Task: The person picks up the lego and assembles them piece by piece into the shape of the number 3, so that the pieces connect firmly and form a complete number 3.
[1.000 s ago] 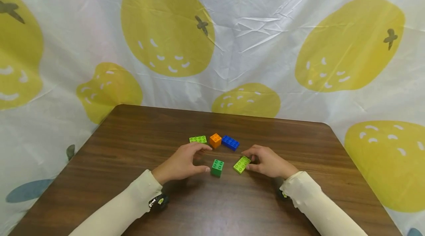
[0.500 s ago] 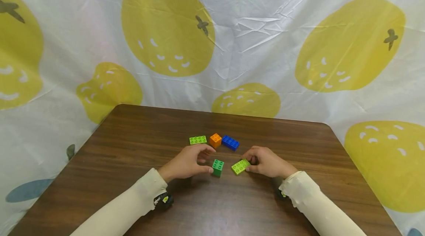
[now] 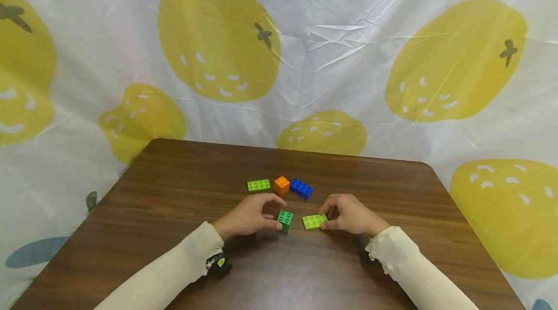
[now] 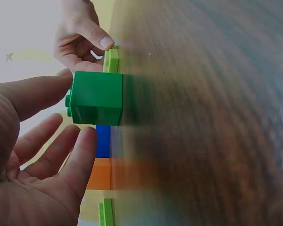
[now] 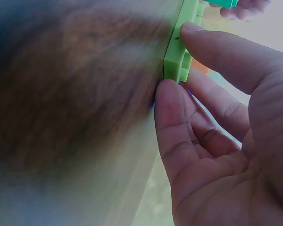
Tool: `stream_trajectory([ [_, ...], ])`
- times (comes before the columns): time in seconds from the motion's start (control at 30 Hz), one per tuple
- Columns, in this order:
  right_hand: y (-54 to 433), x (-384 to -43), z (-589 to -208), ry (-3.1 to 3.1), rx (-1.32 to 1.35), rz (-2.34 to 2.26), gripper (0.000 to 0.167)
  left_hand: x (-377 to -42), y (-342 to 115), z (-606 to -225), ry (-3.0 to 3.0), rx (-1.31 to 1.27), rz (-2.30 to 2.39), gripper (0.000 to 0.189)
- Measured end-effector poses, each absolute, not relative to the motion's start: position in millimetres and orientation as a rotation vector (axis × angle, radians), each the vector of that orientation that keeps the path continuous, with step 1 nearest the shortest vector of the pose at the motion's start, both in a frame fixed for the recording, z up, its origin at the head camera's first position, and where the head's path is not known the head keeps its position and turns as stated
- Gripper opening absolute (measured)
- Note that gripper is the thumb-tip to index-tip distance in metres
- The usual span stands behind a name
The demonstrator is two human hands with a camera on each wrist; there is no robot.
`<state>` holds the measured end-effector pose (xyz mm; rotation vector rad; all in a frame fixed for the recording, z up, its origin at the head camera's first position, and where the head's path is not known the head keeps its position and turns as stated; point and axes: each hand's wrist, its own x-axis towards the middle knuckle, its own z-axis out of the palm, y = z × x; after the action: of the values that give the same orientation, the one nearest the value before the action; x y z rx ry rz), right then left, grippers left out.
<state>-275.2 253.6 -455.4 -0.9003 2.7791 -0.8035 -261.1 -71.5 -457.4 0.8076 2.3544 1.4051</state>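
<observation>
A green building block [image 3: 285, 221] with studs on top stands on the table, and my left hand [image 3: 253, 214] is spread beside it. In the left wrist view the thumb [image 4: 47, 92] is at its near edge, while the other fingers stretch loosely alongside; whether any finger touches it I cannot tell. To the right, my right hand [image 3: 352, 214] pinches the end of a flat lime-green block [image 3: 314, 222], which lies studs up. The right wrist view has the thumb [image 5: 212, 47] on its studded side and the index fingertip [image 5: 170, 96] at its end.
Behind the hands, a second flat lime-green block [image 3: 259, 185], an orange block [image 3: 281, 184] and a blue block [image 3: 301, 188] lie in a row. The brown wooden table [image 3: 209, 164] ends at a fruit-patterned curtain [image 3: 314, 77].
My left hand has moved right, up to the green block. The right hand has turned the lime-green block so its long side now runs nearly left to right.
</observation>
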Motion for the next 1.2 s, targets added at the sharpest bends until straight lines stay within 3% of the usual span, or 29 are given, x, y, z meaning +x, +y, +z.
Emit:
stream_trajectory([
  [0.57,248.6,-268.7,-454.0,2.737,-0.885,-0.885,0.027,-262.8,-68.1,-461.6,2.435,0.790,1.307,0.039],
  [1.2,246.6,-265.9,-463.5,2.622,-0.820,-1.058,0.032,-256.0,-69.9,-463.5,2.325,0.669,1.496,0.033],
])
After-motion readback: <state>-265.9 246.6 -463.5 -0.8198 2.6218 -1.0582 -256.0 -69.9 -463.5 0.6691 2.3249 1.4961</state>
